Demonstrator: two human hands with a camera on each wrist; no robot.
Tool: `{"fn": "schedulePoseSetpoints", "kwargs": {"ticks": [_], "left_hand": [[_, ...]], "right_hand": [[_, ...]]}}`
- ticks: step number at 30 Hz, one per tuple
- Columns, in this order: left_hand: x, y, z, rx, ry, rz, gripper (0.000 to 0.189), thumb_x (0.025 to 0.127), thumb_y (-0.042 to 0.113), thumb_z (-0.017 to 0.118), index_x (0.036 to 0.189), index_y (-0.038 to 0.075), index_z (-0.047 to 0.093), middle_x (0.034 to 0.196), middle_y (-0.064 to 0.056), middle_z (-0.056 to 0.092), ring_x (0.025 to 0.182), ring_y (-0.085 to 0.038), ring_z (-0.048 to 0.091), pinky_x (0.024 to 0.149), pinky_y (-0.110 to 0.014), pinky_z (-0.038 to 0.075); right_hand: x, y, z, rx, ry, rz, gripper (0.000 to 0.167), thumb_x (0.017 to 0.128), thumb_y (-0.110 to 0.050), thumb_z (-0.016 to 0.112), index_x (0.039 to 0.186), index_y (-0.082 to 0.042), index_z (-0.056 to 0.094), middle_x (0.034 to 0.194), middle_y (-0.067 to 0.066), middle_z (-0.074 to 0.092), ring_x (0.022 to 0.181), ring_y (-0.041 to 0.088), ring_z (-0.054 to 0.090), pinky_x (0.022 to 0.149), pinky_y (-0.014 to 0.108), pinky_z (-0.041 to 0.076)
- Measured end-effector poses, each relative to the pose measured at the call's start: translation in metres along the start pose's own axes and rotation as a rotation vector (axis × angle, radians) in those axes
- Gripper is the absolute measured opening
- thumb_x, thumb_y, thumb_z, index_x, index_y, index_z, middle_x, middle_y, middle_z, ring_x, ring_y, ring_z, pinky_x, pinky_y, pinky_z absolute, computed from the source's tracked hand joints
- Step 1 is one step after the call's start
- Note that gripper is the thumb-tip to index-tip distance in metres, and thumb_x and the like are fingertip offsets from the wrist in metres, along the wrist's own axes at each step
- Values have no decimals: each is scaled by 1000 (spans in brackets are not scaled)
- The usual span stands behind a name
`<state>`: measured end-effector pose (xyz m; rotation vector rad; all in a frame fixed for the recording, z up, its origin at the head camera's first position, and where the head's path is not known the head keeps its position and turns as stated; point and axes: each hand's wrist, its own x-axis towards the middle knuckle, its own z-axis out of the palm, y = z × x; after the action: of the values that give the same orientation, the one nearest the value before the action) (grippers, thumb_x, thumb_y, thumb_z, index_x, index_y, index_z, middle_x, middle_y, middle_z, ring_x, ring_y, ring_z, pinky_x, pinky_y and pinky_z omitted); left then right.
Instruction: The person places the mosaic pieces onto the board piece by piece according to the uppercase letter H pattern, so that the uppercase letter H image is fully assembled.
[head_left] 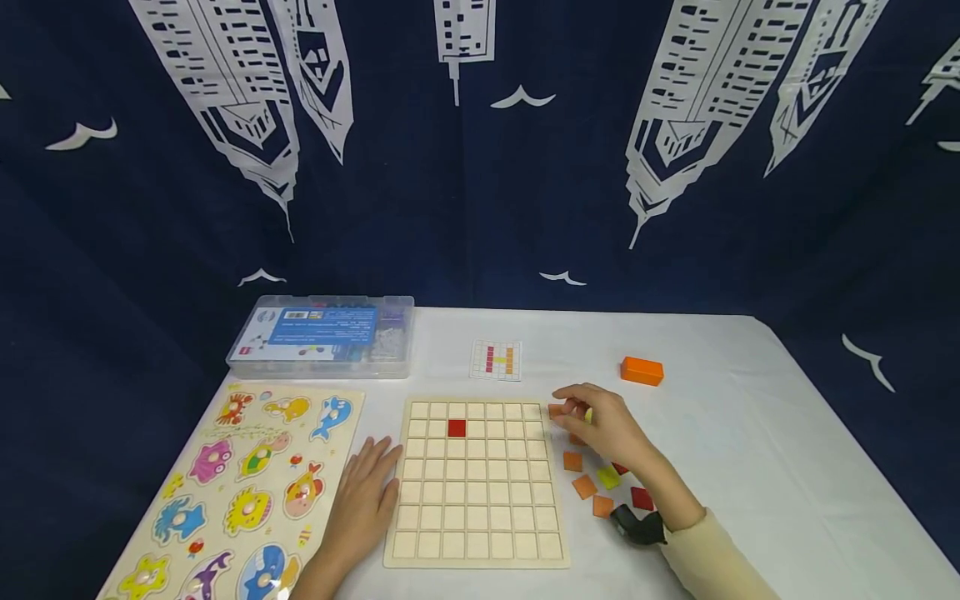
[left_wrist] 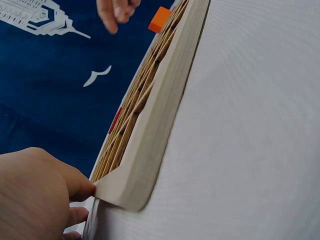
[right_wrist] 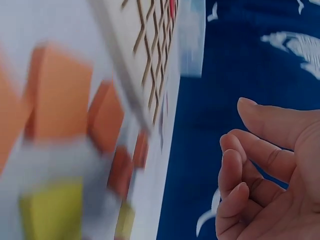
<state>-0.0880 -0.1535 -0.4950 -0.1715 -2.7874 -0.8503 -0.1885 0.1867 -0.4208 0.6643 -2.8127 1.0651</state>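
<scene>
A wooden grid board [head_left: 477, 500] lies on the white table with one red square tile [head_left: 457, 428] in its second row. Along the board's left edge rests my left hand [head_left: 362, 500], its fingers loosely extended. In the left wrist view a fingertip of that hand [left_wrist: 37, 195] touches the board's corner [left_wrist: 120, 192]. Over loose tiles to the board's right hovers my right hand [head_left: 603, 423]. The right wrist view shows this hand [right_wrist: 270, 170] with loosely bent fingers and nothing held. Orange tiles [head_left: 573, 462], a yellow tile [head_left: 608, 477] and red tiles [head_left: 642, 498] lie below it.
A small pattern card [head_left: 496, 360] sits behind the board. At the back left is a clear plastic case [head_left: 322, 337], with a sea-animal puzzle board [head_left: 232, 492] in front of it. An orange block [head_left: 642, 371] stands at the back right, before a dark blue curtain [head_left: 465, 208].
</scene>
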Motion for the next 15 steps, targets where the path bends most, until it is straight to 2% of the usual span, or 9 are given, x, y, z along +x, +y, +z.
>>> {"fn": "schedulePoseSetpoints", "kwargs": {"ticks": [6,15], "left_hand": [[-1,1,-1,0,4,5,43,92,7,60,135,2,56,147,-19,48,143,-43,32,117,-59,20],[0,2,-2,-10,-4,-7,43,92,7,60,135,2,56,147,-19,47,143,-42,31,117,-60,19]], "right_hand": [[-15,24,-20,-54,60,95,32,84,-7,75,114,0,68,87,3,64,76,15,53,56,19,44],[-27,54,-34,-86,60,216,37,85,-10,73,120,1,65,94,9,64,81,20,54,56,19,47]]}}
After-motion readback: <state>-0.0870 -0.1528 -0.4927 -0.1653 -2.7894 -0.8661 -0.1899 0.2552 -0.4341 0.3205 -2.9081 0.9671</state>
